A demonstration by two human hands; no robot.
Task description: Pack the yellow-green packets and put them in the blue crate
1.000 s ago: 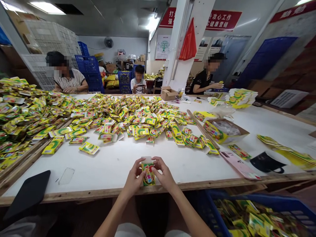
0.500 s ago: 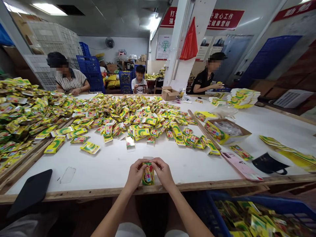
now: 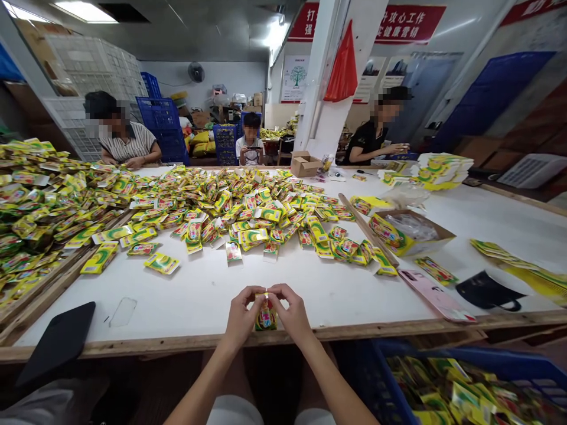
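Note:
Near the table's front edge, a small yellow-and-green printed carton (image 3: pixel 266 317) stands between my two hands. My left hand (image 3: pixel 243 310) has its thumb and fingers closed on the carton's upper left edge. On the upper right edge, my right hand (image 3: pixel 290 310) pinches it in the same way. The fingertips meet over the top end and hide most of the flap. Beyond my hands spreads a large heap of similar cartons (image 3: pixel 252 236), several with white end flaps sticking out.
A wooden strip (image 3: pixel 370 230) divides the table on the right, with an open box of plastic bags (image 3: pixel 410 233), a pink phone (image 3: pixel 436 295) and a black mug (image 3: pixel 487 290) beyond. A blue crate (image 3: pixel 460 357) of cartons stands low right. A black tablet-like slab (image 3: pixel 59 339) overhangs the left edge. Several people sit opposite.
My fingertips have come together over the carton's top end, and the pale flap that stuck up there is now mostly covered. The person at the right has lowered their hands slightly.

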